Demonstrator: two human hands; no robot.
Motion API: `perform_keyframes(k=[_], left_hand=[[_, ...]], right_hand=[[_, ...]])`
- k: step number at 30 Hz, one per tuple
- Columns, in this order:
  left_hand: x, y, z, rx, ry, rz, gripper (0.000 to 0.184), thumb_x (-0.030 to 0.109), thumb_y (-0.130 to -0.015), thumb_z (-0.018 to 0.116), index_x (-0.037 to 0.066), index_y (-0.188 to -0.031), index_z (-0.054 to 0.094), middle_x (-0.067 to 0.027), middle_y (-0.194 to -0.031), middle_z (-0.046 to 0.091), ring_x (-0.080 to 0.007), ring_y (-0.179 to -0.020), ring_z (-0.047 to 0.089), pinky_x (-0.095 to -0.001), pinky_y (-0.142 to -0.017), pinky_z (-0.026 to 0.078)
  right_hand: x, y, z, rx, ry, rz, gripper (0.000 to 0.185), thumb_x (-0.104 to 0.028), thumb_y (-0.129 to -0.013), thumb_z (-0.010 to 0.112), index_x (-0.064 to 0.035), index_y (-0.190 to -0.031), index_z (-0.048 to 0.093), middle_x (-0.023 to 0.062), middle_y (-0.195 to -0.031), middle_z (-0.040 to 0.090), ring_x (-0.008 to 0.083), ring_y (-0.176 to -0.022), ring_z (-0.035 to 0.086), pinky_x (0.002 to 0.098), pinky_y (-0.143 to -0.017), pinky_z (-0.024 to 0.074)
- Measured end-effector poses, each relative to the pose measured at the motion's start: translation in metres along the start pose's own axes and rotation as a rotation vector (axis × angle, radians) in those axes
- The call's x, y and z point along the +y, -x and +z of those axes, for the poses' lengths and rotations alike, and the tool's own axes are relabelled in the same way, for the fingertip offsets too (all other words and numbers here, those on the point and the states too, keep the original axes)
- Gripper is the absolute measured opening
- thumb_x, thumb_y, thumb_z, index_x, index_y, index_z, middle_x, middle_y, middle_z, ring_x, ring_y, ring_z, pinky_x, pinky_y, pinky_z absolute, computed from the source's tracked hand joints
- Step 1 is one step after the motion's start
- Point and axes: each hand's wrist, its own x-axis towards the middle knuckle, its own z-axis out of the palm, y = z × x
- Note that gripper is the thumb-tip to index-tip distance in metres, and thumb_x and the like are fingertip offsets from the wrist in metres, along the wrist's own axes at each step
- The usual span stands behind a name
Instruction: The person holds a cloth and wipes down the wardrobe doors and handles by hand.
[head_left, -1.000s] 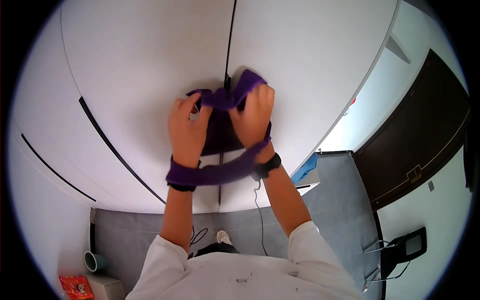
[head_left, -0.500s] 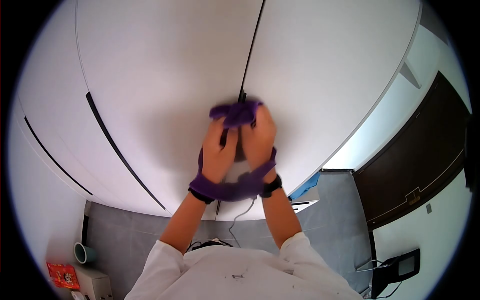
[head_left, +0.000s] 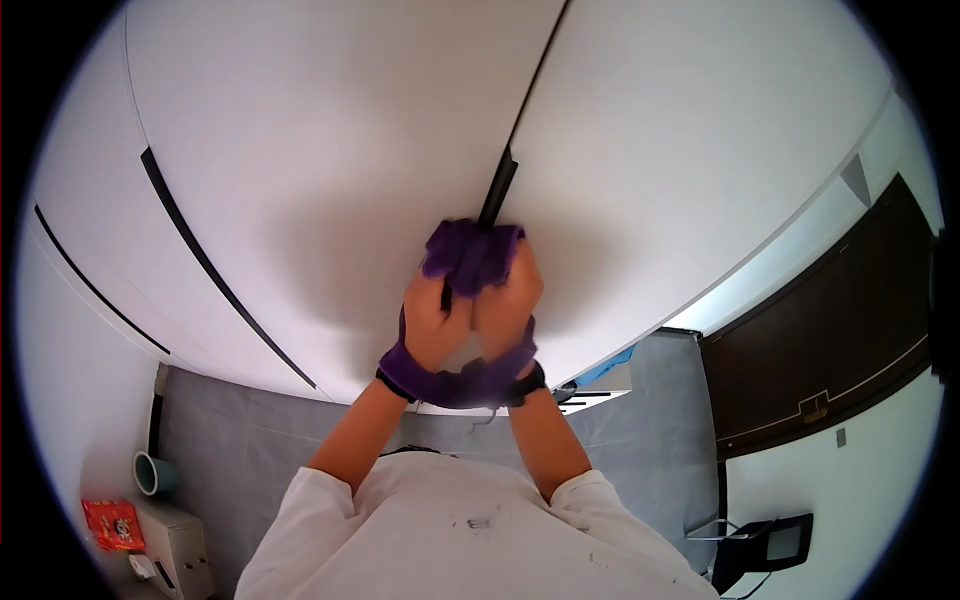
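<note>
At mid-frame, just below the visible handle (head_left: 503,180), the cloth (head_left: 468,262) bunches between left hand (head_left: 435,322) and right hand (head_left: 510,305) — neither nearer, both sets of fingers curled closed on it — its long loop slung sideways lower down.

Purple cloth (head_left: 468,262) is bunched at the black handle (head_left: 498,188), its slack strip (head_left: 458,391) curving below.
</note>
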Motion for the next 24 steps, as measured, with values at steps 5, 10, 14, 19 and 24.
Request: perform_keyframes(k=[5,10,14,19,24], left_hand=[[0.034,-0.063,0.004,0.092,-0.105,0.289,0.032,0.004,-0.082,0.059,-0.001,-0.113,0.056,-0.0191,-0.104,0.062,-0.0389,-0.094,0.061,-0.0393,-0.083,0.049],[0.009,-0.051,0.001,0.092,-0.064,0.283,0.032,0.002,-0.080,0.059,0.000,-0.112,0.057,-0.0194,-0.102,0.062,-0.0394,-0.088,0.061,-0.0379,-0.076,0.051],[0.020,-0.045,-0.010,0.040,-0.062,0.247,0.036,-0.001,-0.077,0.058,0.000,-0.113,0.057,-0.0202,-0.096,0.061,-0.0397,-0.080,0.059,-0.0385,-0.070,0.050],[0.044,-0.069,-0.020,-0.056,-0.159,0.220,0.033,0.002,-0.075,0.057,0.001,-0.109,0.056,-0.0163,-0.074,0.059,-0.0360,-0.065,0.056,-0.0420,-0.058,0.046],[0.062,-0.073,-0.025,-0.185,-0.402,0.278,0.036,0.002,-0.074,0.057,0.001,-0.110,0.054,-0.0162,-0.076,0.059,-0.0353,-0.064,0.057,-0.0418,-0.058,0.047]], right_hand=[[-0.032,-0.050,-0.009,-0.029,0.035,-0.146,0.014,-0.003,-0.082,0.062,-0.0008,-0.094,0.056,0.0089,-0.081,0.057,0.0239,-0.073,0.053,0.0317,-0.067,0.0456],[-0.021,-0.040,0.004,0.037,0.003,-0.111,0.015,-0.002,-0.083,0.062,0.0004,-0.096,0.058,0.0007,-0.081,0.059,0.0116,-0.075,0.053,0.0254,-0.071,0.0456],[-0.032,-0.035,-0.001,0.090,0.050,-0.175,0.019,-0.003,-0.081,0.065,0.0005,-0.098,0.058,0.0020,-0.081,0.061,0.0116,-0.074,0.055,0.0256,-0.073,0.0468],[-0.063,-0.056,-0.015,-0.168,0.383,-0.047,0.022,-0.004,-0.079,0.066,-0.0012,-0.100,0.059,0.0116,-0.078,0.065,0.0191,-0.070,0.061,0.0319,-0.068,0.0495],[-0.064,-0.059,-0.019,-0.238,0.482,-0.073,0.022,-0.004,-0.080,0.066,-0.0006,-0.100,0.058,0.0139,-0.077,0.066,0.0230,-0.069,0.064,0.0324,-0.066,0.0498]])
